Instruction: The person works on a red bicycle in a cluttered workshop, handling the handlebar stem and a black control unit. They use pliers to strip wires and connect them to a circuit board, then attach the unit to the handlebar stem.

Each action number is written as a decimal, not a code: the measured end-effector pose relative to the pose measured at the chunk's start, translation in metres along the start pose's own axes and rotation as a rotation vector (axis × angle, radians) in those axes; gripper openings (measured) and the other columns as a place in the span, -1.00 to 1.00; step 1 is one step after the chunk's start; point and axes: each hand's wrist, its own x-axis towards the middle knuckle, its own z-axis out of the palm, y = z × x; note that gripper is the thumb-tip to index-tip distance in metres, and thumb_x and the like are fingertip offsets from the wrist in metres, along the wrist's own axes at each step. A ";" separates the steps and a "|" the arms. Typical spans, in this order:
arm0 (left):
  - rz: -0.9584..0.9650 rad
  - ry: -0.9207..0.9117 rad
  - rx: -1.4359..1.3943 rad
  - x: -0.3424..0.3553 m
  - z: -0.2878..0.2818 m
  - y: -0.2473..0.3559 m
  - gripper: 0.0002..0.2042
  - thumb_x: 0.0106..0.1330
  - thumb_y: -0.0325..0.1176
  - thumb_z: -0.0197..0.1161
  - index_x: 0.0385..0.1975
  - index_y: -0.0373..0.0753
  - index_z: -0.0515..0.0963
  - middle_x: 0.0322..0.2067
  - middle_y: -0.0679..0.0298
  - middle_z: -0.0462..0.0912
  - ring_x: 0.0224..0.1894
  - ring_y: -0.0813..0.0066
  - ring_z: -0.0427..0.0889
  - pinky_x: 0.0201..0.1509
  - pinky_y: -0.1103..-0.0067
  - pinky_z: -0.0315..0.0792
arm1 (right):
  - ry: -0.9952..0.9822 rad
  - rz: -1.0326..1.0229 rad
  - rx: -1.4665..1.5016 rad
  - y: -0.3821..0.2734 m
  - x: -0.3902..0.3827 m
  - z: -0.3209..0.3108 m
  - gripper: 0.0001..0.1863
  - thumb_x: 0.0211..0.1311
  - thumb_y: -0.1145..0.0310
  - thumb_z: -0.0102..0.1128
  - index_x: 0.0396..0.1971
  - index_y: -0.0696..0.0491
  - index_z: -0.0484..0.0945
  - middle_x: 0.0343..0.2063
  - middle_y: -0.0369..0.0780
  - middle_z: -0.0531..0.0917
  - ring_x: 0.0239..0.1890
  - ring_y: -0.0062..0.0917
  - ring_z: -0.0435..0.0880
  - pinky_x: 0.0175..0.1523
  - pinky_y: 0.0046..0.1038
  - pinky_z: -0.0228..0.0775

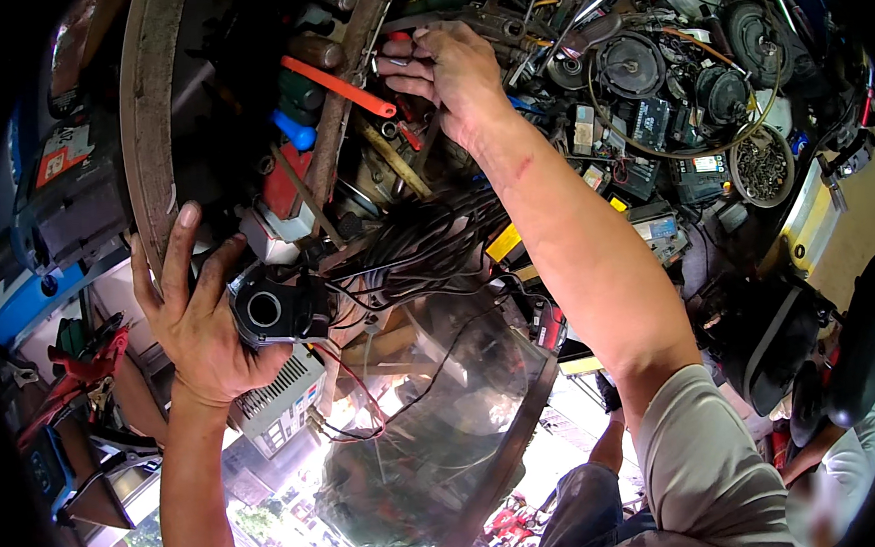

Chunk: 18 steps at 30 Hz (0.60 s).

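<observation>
My left hand is open, its fingers spread upward at the foot of a long worn bar. The thumb lies beside a black housing with a pale round ring; whether they touch is hard to tell. Just below it is a white slotted power unit with wires. My right hand reaches into a crowded heap of tools, fingers loosely bent and apart, with nothing visible held in them. Left of its fingertips is an orange-red flat handle. A blue-handled tool lies further left.
A bundle of black cables hangs in the middle above a cloudy plastic sheet. Dark round parts and a bowl of small hardware fill the far right. A battery stands left. Another person's sleeve shows lower right.
</observation>
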 end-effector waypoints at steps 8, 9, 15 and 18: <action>0.012 0.083 -0.025 0.001 -0.005 0.002 -0.28 0.34 0.45 -0.14 -0.19 -0.09 0.71 0.16 0.16 0.61 0.52 0.03 0.24 0.53 -0.15 -0.09 | 0.072 0.068 -0.226 -0.015 -0.079 -0.055 -0.84 0.47 0.34 0.17 -0.23 0.14 0.54 -0.53 -0.17 0.68 -0.67 -0.55 0.53 -0.55 -0.52 0.34; 0.050 0.038 -0.020 -0.005 -0.007 -0.001 -0.27 0.37 0.41 -0.14 -0.16 -0.17 0.71 0.18 0.07 0.60 0.52 0.01 0.24 0.53 -0.17 -0.09 | 0.075 0.099 -0.268 -0.015 -0.112 -0.064 -0.83 0.47 0.33 0.18 -0.23 0.14 0.54 -0.53 -0.18 0.67 -0.65 -0.55 0.55 -0.55 -0.51 0.34; 0.029 0.230 -0.154 -0.009 -0.019 0.009 -0.25 0.20 0.25 0.02 -0.22 -0.51 0.67 0.13 -0.03 0.61 0.54 0.13 0.23 0.59 -0.03 -0.06 | 0.221 0.118 -0.922 0.004 -0.374 -0.202 -0.70 0.54 0.16 0.11 -0.28 0.10 0.46 -0.50 -0.13 0.64 -0.58 -0.48 0.61 -0.50 -0.33 0.41; -0.032 0.146 -0.263 -0.028 -0.038 0.024 -0.39 0.20 0.07 0.17 -0.15 -0.49 0.68 0.29 -0.06 0.49 0.57 0.12 0.15 0.61 0.00 -0.10 | 0.360 0.356 -1.123 -0.066 -0.542 -0.203 -0.69 0.46 0.13 0.17 -0.26 0.12 0.54 -0.42 -0.05 0.68 -0.35 -0.19 0.67 -0.21 -0.15 0.47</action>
